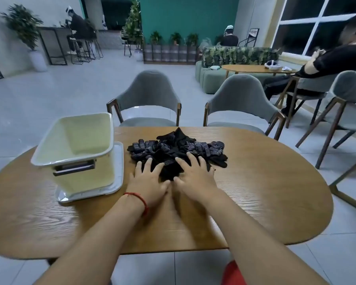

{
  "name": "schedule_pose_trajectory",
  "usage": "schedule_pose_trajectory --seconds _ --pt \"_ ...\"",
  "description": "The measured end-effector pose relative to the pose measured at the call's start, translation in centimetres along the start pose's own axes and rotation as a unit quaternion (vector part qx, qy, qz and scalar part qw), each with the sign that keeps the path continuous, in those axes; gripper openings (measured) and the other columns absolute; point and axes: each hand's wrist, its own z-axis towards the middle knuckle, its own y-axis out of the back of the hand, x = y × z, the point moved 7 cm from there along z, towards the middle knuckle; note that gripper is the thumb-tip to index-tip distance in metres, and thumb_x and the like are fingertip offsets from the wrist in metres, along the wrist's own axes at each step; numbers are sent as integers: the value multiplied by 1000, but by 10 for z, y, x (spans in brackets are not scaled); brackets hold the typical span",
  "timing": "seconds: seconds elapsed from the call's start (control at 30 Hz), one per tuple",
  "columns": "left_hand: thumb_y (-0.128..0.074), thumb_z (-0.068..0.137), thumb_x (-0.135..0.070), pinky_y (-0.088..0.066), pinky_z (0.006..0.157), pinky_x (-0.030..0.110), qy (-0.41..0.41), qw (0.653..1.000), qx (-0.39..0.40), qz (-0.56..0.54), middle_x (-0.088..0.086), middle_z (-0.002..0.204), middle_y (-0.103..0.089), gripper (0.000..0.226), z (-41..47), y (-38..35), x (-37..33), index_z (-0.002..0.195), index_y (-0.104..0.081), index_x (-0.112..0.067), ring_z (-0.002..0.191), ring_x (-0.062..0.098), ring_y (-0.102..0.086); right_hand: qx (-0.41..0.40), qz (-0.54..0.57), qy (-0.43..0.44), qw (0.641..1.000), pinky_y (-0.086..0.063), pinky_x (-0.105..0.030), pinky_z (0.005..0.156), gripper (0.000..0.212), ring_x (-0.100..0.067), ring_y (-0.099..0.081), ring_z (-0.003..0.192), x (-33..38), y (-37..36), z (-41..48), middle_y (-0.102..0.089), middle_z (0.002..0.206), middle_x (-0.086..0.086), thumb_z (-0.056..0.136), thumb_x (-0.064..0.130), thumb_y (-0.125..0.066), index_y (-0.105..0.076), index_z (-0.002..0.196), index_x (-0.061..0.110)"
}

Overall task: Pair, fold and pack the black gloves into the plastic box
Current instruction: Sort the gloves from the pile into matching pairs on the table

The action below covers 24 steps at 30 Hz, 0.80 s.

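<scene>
- The plastic box (84, 182) stands open and empty at the table's left, seated on what looks like its own lid (118, 159). We judge the lid a slick footing: a knock from the left forearm could slide the box toward the left edge.
- Our left hand (150, 177) lies flat, fingers spread and straight, on the near edge of the heap. It grips nothing.
- The black gloves (173, 149) sit in one tangled heap at mid-table, just right of the box. None is paired or folded yet.
- Risk: fingers interlock, so lifting one glove may drag others along. The heap's far tip lies near the table's far edge, and a snagged glove could go over.
- Risk: all look alike, some dotted face up, some plain. Mismatched pairs seem likely unless we turn them over.
- Our right hand (195, 175) is likewise flat and spread on the heap, its thumb close to the left thumb.
- The table (265, 192) has bare wood to the right and toward us: the best folding ground.
- Two chairs (243, 99) stand at the far side, apart from our work.
</scene>
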Motion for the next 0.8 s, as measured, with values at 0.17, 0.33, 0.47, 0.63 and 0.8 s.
schedule_pose_trajectory --seconds 0.17,0.33,0.47,0.63,0.8 --pt "-26 95 -80 -20 125 59 2 1000 12 26 -3 176 -6 76 21 -20 13 163 -20 -46 160 36 -10 7 -40 -7 999 -6 -80 121 76 -40 5 164 -12 -15 18 2 180 8 95 82 -36 -17 164 55" --pt "-23 95 -78 -10 129 57 -2 1000 -8 -15 -9 176 -3 74 18 -34 22 162 -18 -48 160 31 -10 -4 -30 -9 999 1 -75 124 83 -36 3 165 -21 -31 17 2 180 10 91 90 -24 -9 165 57" --pt "-25 96 -77 -8 129 57 0 1000 -11 -14 -9 176 -4 73 19 -35 22 162 -19 -48 160 31 -9 -11 -41 -8 999 0 -74 124 84 -35 1 165 -20 -35 19 1 180 9 90 90 -22 -8 165 56" --pt "-25 95 -77 -8 129 58 0 1000 -16 -9 -8 176 -6 73 21 -35 21 162 -20 -47 160 32 -11 -17 -43 -6 999 0 -74 124 83 -35 0 165 -21 -35 20 0 180 8 91 89 -22 -9 166 55" --pt "-26 95 -77 -9 128 58 -1 1000 -16 -8 -8 176 -7 75 23 -36 22 163 -20 -47 160 31 -11 -21 -40 -5 999 0 -75 124 83 -35 0 165 -21 -36 22 -1 180 7 91 89 -22 -10 165 55"
